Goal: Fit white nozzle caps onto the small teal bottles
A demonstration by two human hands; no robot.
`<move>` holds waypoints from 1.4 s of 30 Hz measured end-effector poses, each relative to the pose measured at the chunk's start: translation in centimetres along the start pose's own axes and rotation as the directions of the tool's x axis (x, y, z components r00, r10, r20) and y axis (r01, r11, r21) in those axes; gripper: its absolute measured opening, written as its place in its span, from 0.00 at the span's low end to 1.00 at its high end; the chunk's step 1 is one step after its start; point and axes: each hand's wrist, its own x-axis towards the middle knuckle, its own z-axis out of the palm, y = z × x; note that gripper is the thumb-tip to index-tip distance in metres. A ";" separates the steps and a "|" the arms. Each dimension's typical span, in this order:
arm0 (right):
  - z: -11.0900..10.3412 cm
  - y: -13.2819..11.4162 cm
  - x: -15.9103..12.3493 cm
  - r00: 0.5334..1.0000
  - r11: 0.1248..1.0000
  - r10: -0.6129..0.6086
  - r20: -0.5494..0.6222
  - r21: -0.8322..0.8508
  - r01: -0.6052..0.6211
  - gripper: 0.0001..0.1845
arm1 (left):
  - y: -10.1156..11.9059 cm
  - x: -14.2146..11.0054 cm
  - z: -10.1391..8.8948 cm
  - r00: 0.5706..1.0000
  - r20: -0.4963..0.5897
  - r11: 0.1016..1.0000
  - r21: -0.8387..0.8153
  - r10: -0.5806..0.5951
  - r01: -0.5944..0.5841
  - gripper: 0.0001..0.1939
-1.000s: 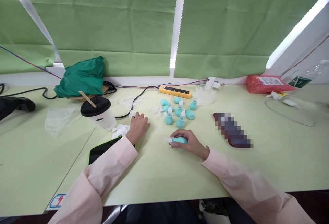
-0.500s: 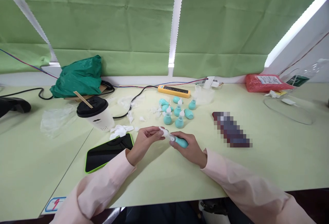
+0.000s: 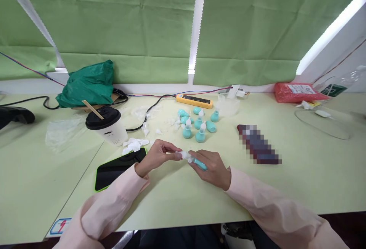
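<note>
My right hand [image 3: 212, 168] is wrapped round a small teal bulb [image 3: 200, 163] with a clear white tip [image 3: 185, 155]. My left hand [image 3: 156, 155] pinches that tip from the left with thumb and fingers. Both hands hover just above the pale green table [image 3: 300, 180], near its front middle. Behind them lies a cluster of several more teal bulbs [image 3: 197, 123], some standing with white tips on. Small white tips [image 3: 134, 144] lie scattered to the left of the hands.
A phone in a green case [image 3: 117, 167] lies left of my left hand. A white cup with a black lid and wooden stirrer [image 3: 106, 124] stands behind it. A yellow power strip [image 3: 195, 101], a green bag [image 3: 87, 85], a red packet [image 3: 297, 92] and cables line the back edge.
My left hand left the table near the white tips and came to the bulb's tip. My right hand lifted the bulb off the table and drew it slightly closer.
</note>
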 end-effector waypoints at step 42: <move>-0.5 -1.5 0.9 0.980 0.858 0.123 0.159 0.479 -0.185 0.12 | -0.6 -1.2 0.9 0.998 0.010 0.998 0.000 0.061 -0.061 0.12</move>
